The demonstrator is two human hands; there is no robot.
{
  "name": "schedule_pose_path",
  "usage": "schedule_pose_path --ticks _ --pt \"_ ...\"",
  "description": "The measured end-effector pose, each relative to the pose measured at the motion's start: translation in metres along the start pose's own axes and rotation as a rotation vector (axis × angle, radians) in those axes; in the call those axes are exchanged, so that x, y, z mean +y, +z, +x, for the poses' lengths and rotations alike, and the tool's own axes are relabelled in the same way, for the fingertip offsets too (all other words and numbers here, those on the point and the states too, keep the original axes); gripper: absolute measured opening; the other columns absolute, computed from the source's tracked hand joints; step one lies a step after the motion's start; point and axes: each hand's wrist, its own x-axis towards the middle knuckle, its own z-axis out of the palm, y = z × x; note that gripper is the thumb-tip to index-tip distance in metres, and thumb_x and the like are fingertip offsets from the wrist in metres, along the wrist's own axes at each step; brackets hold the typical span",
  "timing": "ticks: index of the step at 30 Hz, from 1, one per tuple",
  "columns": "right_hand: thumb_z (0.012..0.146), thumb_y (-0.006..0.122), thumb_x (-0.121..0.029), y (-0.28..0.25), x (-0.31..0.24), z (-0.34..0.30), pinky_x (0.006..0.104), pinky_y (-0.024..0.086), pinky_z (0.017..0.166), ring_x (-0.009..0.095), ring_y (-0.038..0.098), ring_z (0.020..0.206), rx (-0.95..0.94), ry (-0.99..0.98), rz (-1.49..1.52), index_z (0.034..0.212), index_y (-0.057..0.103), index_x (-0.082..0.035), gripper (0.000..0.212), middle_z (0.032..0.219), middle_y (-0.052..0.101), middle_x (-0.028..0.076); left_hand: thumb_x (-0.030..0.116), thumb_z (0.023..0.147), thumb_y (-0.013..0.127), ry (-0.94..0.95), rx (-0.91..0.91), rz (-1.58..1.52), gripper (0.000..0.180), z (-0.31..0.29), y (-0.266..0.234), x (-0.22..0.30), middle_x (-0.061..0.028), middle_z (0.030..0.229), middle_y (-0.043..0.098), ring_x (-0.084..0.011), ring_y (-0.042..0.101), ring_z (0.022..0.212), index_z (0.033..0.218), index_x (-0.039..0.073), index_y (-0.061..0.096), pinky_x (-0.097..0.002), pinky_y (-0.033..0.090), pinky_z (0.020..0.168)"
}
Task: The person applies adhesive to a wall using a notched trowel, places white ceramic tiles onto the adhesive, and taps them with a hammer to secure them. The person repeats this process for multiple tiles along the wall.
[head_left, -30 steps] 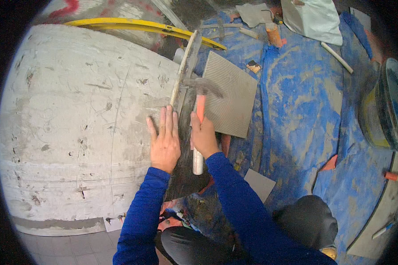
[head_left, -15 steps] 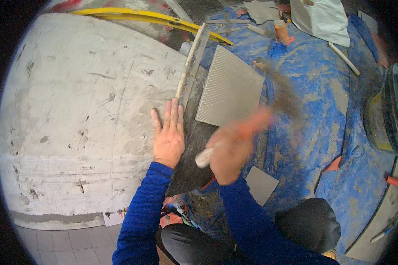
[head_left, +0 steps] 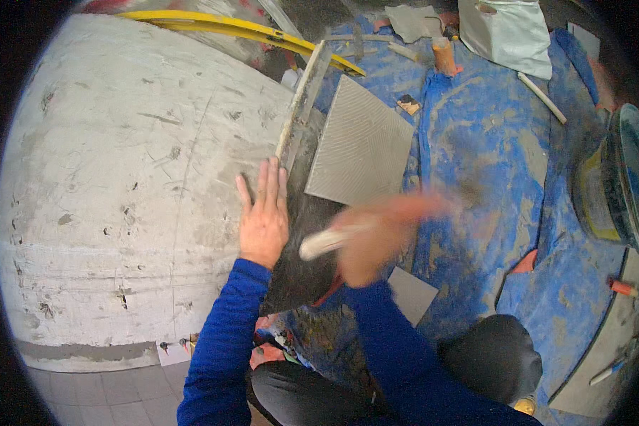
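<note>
My left hand lies flat with its fingers stretched out, along the right edge of a large pale, stained slab-like surface. Just beyond its fingertips runs a long thin pale strip. My right hand, smeared by motion, is closed round a tool with a pale rounded handle. The tool's far end is lost in a dark blur to the right, so its kind is unclear. Directly beyond that hand is a grey tile with fine combed ridges. A smaller plain grey piece lies near my right forearm.
Blue, dust-stained sheeting covers the ground on the right. On it stand a dark bucket and a white bag, with a pale rod nearby. A yellow level crosses the far side. Grey floor tiles lie lower left.
The tool in my right hand has swung: more of its pale handle now shows toward the left, and the dark blur has come nearer. My left hand stays flat; the whole view has shifted slightly.
</note>
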Motion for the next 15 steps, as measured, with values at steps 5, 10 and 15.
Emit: schedule_pose_path --ticks 5,10,15 --pt "0.111 0.055 -0.04 -0.055 0.038 0.023 0.0335 0.045 0.041 0.016 0.054 0.046 -0.07 0.318 -0.476 0.085 0.051 -0.011 0.039 0.062 0.051 0.0 0.021 0.098 0.05 0.002 0.001 0.061 0.066 -0.002 0.0 0.002 -0.0163 0.173 0.026 -0.0317 0.02 0.162 0.16 0.001 0.041 -0.0666 0.013 0.128" --pt "0.104 0.067 -0.029 -0.156 0.035 0.093 0.0326 0.047 0.046 0.016 0.054 0.05 0.243 -0.489 -0.959 0.094 0.058 -0.005 0.027 0.065 0.052 0.002 0.021 0.1 0.049 0.004 -0.015 0.066 0.065 -0.002 -0.012 0.0 -0.0155 0.173 0.026 -0.0322 0.019 0.162 0.161 0.001 0.039 -0.0659 0.013 0.129" --pt "0.094 0.074 -0.02 -0.26 0.009 0.1 0.0501 0.056 0.08 0.035 0.07 0.08 0.314 0.209 -0.952 0.107 0.062 0.007 0.032 0.087 0.07 0.018 0.018 0.094 0.062 -0.083 -0.028 -0.197 0.07 -0.034 -0.04 0.028 -0.0177 0.173 0.027 -0.0337 0.022 0.161 0.159 0.001 0.041 -0.0633 0.014 0.129"
